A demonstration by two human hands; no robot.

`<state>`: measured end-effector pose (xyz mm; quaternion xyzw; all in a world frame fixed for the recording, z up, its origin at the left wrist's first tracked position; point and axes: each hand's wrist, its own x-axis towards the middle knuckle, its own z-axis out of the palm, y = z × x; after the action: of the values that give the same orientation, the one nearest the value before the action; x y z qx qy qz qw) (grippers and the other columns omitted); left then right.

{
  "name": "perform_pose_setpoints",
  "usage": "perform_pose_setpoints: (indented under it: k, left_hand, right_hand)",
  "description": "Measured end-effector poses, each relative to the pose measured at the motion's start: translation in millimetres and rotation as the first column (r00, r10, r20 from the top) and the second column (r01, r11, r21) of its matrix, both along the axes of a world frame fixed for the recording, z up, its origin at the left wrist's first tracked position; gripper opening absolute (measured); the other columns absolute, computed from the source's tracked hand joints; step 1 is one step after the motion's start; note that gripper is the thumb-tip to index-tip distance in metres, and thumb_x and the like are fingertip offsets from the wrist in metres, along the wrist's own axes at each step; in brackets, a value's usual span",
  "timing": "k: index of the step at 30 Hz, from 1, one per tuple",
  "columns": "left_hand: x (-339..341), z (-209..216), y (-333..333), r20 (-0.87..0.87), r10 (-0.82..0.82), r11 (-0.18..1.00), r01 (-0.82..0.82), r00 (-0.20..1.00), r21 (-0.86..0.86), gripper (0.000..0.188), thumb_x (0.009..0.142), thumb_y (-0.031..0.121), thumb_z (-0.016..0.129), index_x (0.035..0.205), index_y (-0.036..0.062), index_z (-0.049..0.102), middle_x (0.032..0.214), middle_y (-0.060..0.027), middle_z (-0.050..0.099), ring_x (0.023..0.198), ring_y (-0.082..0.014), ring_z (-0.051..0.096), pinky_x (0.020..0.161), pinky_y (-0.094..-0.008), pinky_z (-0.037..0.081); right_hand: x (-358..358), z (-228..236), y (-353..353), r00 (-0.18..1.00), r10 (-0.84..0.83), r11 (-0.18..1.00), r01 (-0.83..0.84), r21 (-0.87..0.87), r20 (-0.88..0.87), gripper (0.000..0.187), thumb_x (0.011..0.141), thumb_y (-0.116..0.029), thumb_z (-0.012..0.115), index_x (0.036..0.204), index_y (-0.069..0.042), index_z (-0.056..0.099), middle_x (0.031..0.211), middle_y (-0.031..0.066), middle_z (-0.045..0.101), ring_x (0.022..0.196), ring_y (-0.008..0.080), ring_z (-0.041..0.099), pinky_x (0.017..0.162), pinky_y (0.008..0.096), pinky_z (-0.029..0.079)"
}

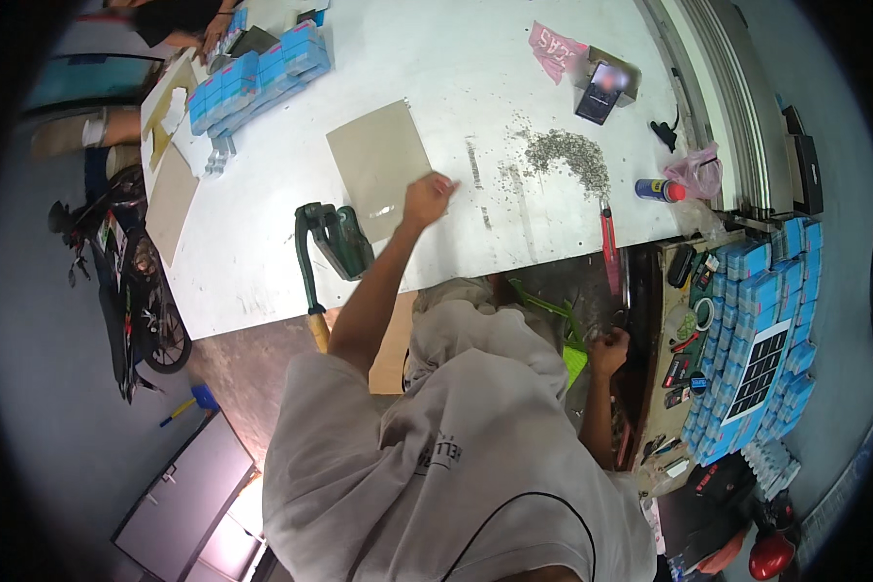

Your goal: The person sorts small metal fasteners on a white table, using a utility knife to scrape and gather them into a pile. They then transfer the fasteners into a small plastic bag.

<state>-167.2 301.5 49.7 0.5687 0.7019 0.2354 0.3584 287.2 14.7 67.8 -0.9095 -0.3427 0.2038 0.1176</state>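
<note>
**Head view: left hand at the edge of a tan sheet on the counter**

Obs. The left hand (427,199) is stretched out over the white counter (262,281), at centre frame. Its fingers are curled in and its knuckles sit at the lower right edge of the tan cardboard sheet (376,160). I cannot tell whether it pinches that edge or only rests against it.

Obs. The sheet lies flat, a little left of centre. A small shiny bit (383,210) sits near its lower edge. A green lever tool (338,241) with a wooden handle is just beside the sheet, to its lower left.

Obs. The right hand (608,351) is down at centre right, below the counter's near edge and bunched like a fist. Whether it holds anything does not show.

Surroundings. A pile of grey metal bits (570,153) lies right of the left hand, with thin streaks of the same grit between the two. A red-handled cutter (608,238) and a spray can (660,189) lie further right. Stacks of blue blocks (262,78) stand at upper left, where another person's hand (213,34) works. More of them (761,330) are stacked at the right.

Judgement. To handle the sheet well, grip it by the free right edge and keep it flat. Lift it rather than drag it, so the grit streaks are not pulled under it and the shiny bit is not tipped off. Keep the forearm clear of the green tool's lever.
</note>
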Motion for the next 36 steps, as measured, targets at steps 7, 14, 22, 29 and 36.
perform_pose_setpoints:
  k: [7, 14, 22, 29, 36]
  left_hand:
    - [-73, -61, 132, -0.377, 0.189, 0.979, -0.142, 0.907, 0.15, 0.016, 0.087, 0.024, 0.073, 0.097, 0.0115, 0.076, 0.104, -0.0124, 0.071, 0.099, -0.0332, 0.067, 0.085, -0.0464, 0.054]
    - [-71, -75, 184, -0.574, 0.001, 1.0, -0.015, 0.819, -0.019, 0.021, 0.088, 0.027, 0.074, 0.107, 0.0192, 0.076, 0.126, -0.0076, 0.057, 0.119, -0.0294, 0.052, 0.094, -0.0449, 0.048]
    - [-43, -90, 154, -0.45, -0.025, 0.909, 0.207, 0.893, 0.362, 0.009, 0.088, 0.017, 0.069, 0.092, 0.01, 0.073, 0.097, -0.0105, 0.069, 0.097, -0.0293, 0.063, 0.088, -0.0447, 0.047]
    - [121, -24, 29, 0.717, -0.389, 0.825, 0.565, 0.578, -0.009, 0.019, 0.088, 0.001, 0.072, 0.106, 0.0036, 0.073, 0.091, -0.0097, 0.074, 0.079, -0.0172, 0.069, 0.072, -0.0329, 0.055]
    - [22, -82, 102, 0.274, -0.019, 0.994, -0.013, 0.961, 0.112, 0.025, 0.086, 0.009, 0.075, 0.11, 0.007, 0.073, 0.101, -0.0107, 0.074, 0.09, -0.0267, 0.07, 0.084, -0.0355, 0.056]
  right_hand:
    - [12, 46, -74, 0.972, -0.21, 0.975, 0.216, 0.045, -0.1, 0.055, 0.076, -0.016, 0.082, 0.127, 0.0, 0.067, 0.099, 0.0182, 0.076, 0.086, 0.0302, 0.075, 0.078, 0.0419, 0.057]
    - [-21, 84, -134, 0.98, -0.107, 0.955, 0.148, -0.256, 0.166, 0.049, 0.077, -0.027, 0.083, 0.116, 0.002, 0.072, 0.112, 0.0219, 0.074, 0.099, 0.0388, 0.072, 0.089, 0.046, 0.054]
    - [-111, 86, -138, 0.976, -0.217, 0.91, 0.215, -0.353, 0.036, 0.048, 0.081, -0.024, 0.082, 0.12, 0.001, 0.07, 0.113, 0.0213, 0.074, 0.105, 0.037, 0.071, 0.092, 0.044, 0.054]
    - [-119, 37, -159, 0.892, -0.09, 0.995, 0.061, -0.08, -0.442, 0.044, 0.084, -0.024, 0.081, 0.118, 0.002, 0.071, 0.108, 0.0191, 0.075, 0.099, 0.0303, 0.072, 0.087, 0.0386, 0.055]
    - [-121, 31, -133, 0.903, -0.132, 0.987, 0.082, -0.136, -0.408, 0.036, 0.096, -0.025, 0.073, 0.12, 0.002, 0.07, 0.102, 0.015, 0.077, 0.09, 0.0189, 0.071, 0.082, 0.0323, 0.055]
